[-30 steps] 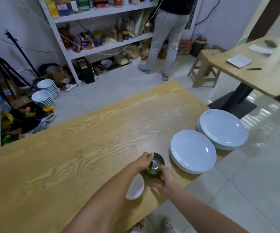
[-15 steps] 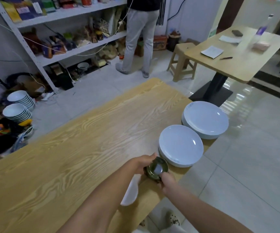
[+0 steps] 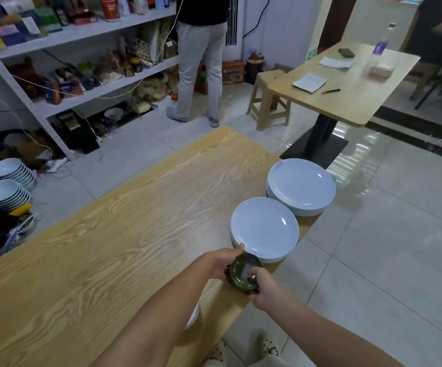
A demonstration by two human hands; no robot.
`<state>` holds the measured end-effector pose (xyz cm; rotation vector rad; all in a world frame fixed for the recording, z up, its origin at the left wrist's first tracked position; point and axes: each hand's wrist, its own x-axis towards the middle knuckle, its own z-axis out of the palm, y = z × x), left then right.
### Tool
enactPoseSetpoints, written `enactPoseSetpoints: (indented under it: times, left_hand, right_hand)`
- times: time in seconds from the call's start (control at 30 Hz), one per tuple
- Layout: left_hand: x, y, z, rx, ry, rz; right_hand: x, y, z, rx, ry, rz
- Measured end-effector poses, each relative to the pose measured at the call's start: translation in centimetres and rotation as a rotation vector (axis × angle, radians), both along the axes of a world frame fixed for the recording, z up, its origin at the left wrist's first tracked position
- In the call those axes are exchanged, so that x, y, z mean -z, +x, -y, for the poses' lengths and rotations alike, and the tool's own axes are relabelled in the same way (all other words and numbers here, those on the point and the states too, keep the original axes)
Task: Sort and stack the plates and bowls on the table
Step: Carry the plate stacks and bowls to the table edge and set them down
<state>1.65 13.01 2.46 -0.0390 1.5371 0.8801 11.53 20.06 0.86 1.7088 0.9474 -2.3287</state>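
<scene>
A small dark green bowl [image 3: 243, 271] sits at the near right edge of the wooden table [image 3: 108, 247]. My left hand [image 3: 221, 262] grips its left side and my right hand [image 3: 263, 287] grips its near right rim. Just beyond it is a stack of white plates [image 3: 264, 229], touching or almost touching the bowl. A second, taller stack of white plates [image 3: 301, 186] stands further back at the table's right corner. A white dish [image 3: 193, 317] lies mostly hidden under my left forearm.
The table's right edge runs beside both stacks, with tiled floor beyond. A person [image 3: 201, 56] stands at a shelving unit [image 3: 76, 62] at the back. Stacked white bowls [image 3: 7, 181] sit on the floor at left. A second wooden table [image 3: 347, 83] and a stool [image 3: 270, 99] stand at the right.
The view has swung left and down, so the plates sit further right in the frame. Both hands have stayed on the green bowl, which now lies closer to the nearer plate stack.
</scene>
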Motion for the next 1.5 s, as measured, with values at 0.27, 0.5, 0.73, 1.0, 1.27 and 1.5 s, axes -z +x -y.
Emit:
enactPoseSetpoints:
  times: [0.27,0.5,0.73,1.0,1.27,1.5]
  left_hand:
    - [0.9,-0.9,0.1,-0.183,-0.134,-0.186]
    - [2.1,-1.8,-0.9,-0.358,0.02,-0.262]
    - [2.8,-1.0,-3.2,-0.321,0.059,-0.198]
    - [3.6,-1.1,-2.9,-0.317,0.027,-0.192]
    - [4.1,-1.0,-2.8,-0.267,-0.029,-0.209]
    - [4.0,-1.1,-3.1,-0.203,-0.031,-0.209]
  right_hand:
    - [-0.1,1.4,-2.2,0.116,0.004,0.168]
    - [-0.5,0.6,-3.1,0.206,-0.125,0.201]
    - [-0.1,-0.9,-2.9,0.196,-0.191,0.133]
    - [0.5,-1.1,-3.0,0.201,-0.251,0.119]
    - [0.8,-1.0,-2.1,0.195,-0.249,0.151]
    - [1.1,-1.3,-2.3,0.203,-0.254,0.144]
